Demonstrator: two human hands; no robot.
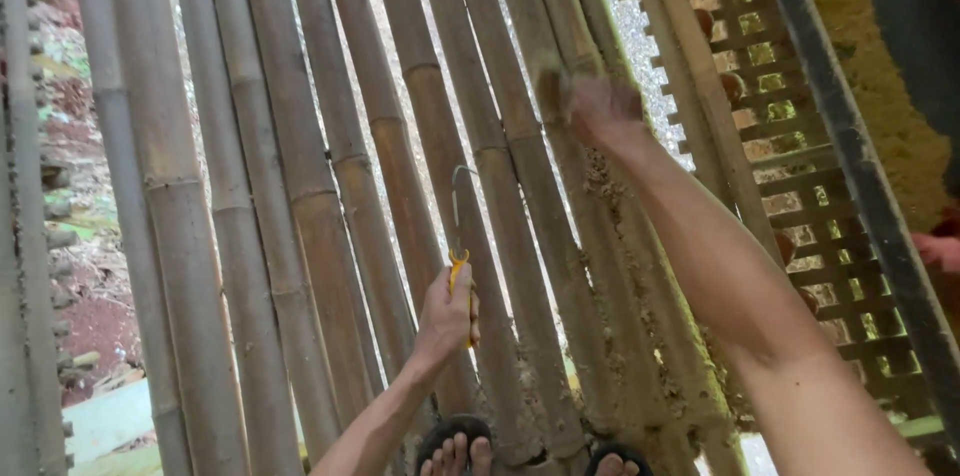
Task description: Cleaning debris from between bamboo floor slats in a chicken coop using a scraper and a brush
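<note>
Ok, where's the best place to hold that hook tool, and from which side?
Probably by the yellow handle, coming from below. The left hand already wraps it there, and the thin metal hook sticks up out of its top, curving over at the tip among the bamboo poles, so the upper end is best left free.
</note>
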